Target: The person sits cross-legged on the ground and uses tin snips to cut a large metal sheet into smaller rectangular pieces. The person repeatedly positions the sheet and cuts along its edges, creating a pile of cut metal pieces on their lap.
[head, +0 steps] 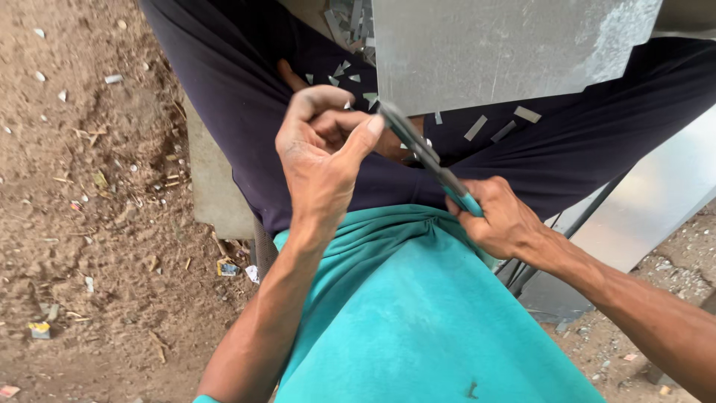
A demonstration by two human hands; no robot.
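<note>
My right hand (501, 216) grips the teal handles of a pair of metal snips (418, 145), whose dark blades point up toward the lower edge of a grey metal sheet (507, 45) resting over my lap. My left hand (322, 153) hovers just left of the blades, fingers curled with the thumb touching the blade tip; whether it pinches a small offcut is hard to tell. Several small silver metal offcuts (503, 127) lie scattered on my dark trousers (239, 97).
Bare dirt ground (82, 224) with litter and pebbles spreads to the left. A concrete block (212, 186) sits under my leg. Another shiny metal sheet (656, 201) and dark rods (582, 216) lean at the right.
</note>
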